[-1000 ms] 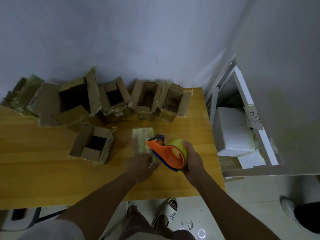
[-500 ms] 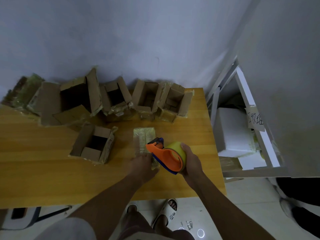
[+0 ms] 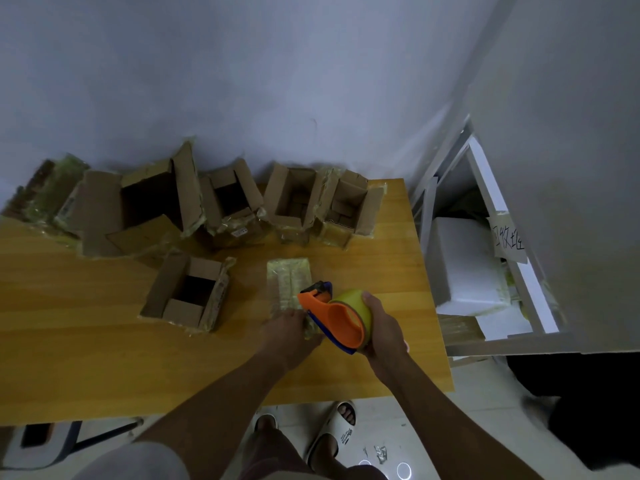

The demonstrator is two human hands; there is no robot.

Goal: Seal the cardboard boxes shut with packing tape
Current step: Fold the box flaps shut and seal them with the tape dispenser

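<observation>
A small closed box, wrapped in yellowish tape, lies on the wooden table in front of me. My left hand rests on its near end and holds it down. My right hand grips an orange tape dispenser with a yellow-green tape roll. The dispenser's blade end sits on the box's right side, about halfway along. An open cardboard box stands to the left. Several more open boxes line the wall at the back.
The table's right edge is close to my right hand. Beyond it stands a white shelf frame holding a white foam box and a paper label. My feet in white slippers show below the table's front edge.
The dispenser and my right hand have edged slightly along the box toward me. My left hand stays on the box's near end.
</observation>
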